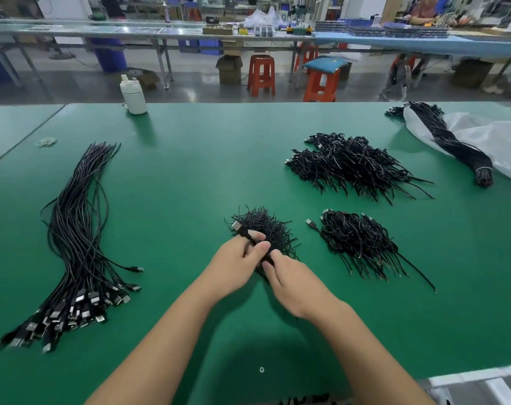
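One USB cable (pixel 240 228) gripped in my left hand (pixel 236 266), right hand (pixel 292 285) pinching it; coiled piles (pixel 356 166) likely done, loose cables (pixel 76 229) remaining.

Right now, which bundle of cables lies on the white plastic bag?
The tied bundle at far right; the others lie on the green table.

Table mat (pixel 190 171): matt green, smooth from what I see.
Held cable (pixel 249 238): black plastic sheath, faint sheen.
Plug (pixel 236 225): bright bare metal.
Bag (pixel 496 141): thin milky plastic, creased.
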`<state>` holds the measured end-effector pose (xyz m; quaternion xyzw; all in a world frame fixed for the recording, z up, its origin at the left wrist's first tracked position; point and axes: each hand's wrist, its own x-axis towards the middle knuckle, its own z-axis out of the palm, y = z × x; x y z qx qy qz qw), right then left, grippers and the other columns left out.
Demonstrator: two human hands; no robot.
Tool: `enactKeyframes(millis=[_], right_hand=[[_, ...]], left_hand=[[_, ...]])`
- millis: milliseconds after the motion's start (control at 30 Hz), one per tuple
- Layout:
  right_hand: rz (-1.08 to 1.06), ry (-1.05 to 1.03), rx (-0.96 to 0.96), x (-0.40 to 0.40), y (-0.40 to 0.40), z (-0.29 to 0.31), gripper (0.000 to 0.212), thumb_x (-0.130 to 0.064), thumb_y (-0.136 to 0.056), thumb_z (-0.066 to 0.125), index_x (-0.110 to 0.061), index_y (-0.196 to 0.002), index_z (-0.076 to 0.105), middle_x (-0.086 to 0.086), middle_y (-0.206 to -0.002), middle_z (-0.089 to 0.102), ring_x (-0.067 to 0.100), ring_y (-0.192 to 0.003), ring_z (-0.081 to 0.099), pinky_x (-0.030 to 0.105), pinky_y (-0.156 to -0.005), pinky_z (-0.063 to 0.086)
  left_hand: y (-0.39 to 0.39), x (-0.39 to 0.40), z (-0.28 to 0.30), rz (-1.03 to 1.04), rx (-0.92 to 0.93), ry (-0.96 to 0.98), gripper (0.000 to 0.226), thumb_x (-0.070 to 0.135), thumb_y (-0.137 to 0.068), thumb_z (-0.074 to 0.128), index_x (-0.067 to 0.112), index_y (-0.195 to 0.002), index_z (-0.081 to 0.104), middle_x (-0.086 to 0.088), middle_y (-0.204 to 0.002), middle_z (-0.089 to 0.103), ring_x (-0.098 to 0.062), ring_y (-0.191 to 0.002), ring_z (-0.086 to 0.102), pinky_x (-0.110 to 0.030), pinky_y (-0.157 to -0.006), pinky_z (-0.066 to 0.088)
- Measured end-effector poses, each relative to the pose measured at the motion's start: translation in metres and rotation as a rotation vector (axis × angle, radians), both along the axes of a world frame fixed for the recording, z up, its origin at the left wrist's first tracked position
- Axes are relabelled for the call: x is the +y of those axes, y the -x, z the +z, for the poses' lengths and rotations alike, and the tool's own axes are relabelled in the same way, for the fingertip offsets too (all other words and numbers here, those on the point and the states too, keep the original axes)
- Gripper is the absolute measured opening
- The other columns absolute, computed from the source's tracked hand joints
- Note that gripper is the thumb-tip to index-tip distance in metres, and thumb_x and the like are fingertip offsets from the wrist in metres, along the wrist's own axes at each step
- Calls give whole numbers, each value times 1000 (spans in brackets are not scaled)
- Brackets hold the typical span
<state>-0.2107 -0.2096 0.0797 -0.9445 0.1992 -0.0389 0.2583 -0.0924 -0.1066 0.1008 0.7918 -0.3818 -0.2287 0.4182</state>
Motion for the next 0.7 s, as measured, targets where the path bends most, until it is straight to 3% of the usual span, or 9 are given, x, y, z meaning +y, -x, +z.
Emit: enactKeyframes(millis=[67, 167, 300, 400, 500, 633, 700], right_hand=[[15, -9, -1, 0, 1, 1, 26, -38, -105, 29, -18, -104, 46, 8, -97, 63, 31, -86, 60, 46, -78, 48], [34, -52, 12, 3, 1, 1, 30, -36, -105, 29, -18, -118, 49, 8, -107, 64, 29, -94, 61, 45, -85, 49], [40, -177, -5, 5, -3, 4, 25, -24, -102, 42, -17, -124, 51, 2, -103, 63, 26, -88, 63, 39, -83, 51], [-34, -293, -57, 8, -6, 7, 27, -21, -102, 42, -18, -129, 47, 3, -111, 62, 22, -78, 65, 36, -80, 53], [-97, -193, -55, 12, -6, 3, 27, -26, -105, 33, -15, -127, 45, 9, -123, 58, 30, -106, 58, 43, -92, 46], [-152, -15, -53, 6, -4, 3, 24, -30, -106, 30, -13, -107, 48, 10, -108, 62, 35, -98, 59, 43, -81, 45], [-164, -2, -42, -2, 1, 1, 23, -32, -106, 30, -16, -99, 45, 10, -101, 64, 35, -92, 59, 44, -77, 46]], left_hand=[[-7, 1, 2, -63, -37, -26, 25, 37, -97, 57, 14, -94, 65, -1, -65, 55, -17, -63, 51, -37, -67, 44], [-14, 2, 4, -90, -126, -97, 34, 41, -94, 60, 9, -82, 65, 10, -52, 40, -7, -49, 36, -26, -51, 29], [-13, -1, 4, -81, -234, -129, 31, 33, -93, 61, 12, -70, 58, 9, -49, 39, -6, -44, 37, -20, -46, 28], [-11, -8, 5, -55, -274, -136, 29, 33, -94, 58, 9, -78, 62, 8, -55, 44, -6, -49, 39, -19, -47, 29], [-10, -17, 7, -16, -266, -129, 34, 31, -93, 58, 10, -68, 55, 6, -55, 45, -7, -50, 39, -19, -46, 29], [-8, -24, 7, -38, -85, -71, 39, 26, -94, 59, 19, -57, 49, 10, -43, 42, -5, -41, 34, -23, -47, 28], [-7, -22, 7, -133, 167, 37, 25, 16, -98, 56, 21, -74, 60, 8, -52, 54, -12, -46, 41, -24, -49, 36]])
